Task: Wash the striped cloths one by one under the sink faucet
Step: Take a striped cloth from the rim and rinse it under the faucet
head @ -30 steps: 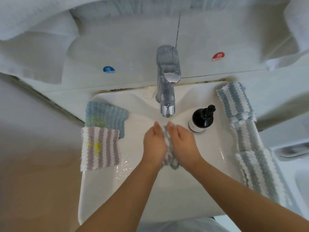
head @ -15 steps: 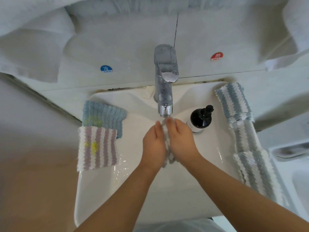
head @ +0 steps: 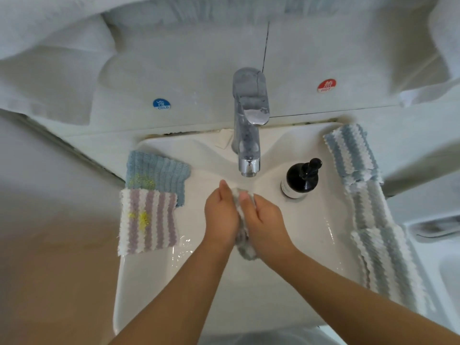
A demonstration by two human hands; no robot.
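Pressed palm to palm around a grey-striped cloth (head: 242,247), left hand (head: 221,215) and right hand (head: 265,220), drawn back nearer from the faucet (head: 249,135): mid-scrub, rinsing unfinished.

Two bare forearms enter from the near edge, without sleeves, watch or bracelet in view. The left hand (head: 221,215) and right hand (head: 267,221) are ungloved, fingers without rings, with short, plain, unpainted nails.
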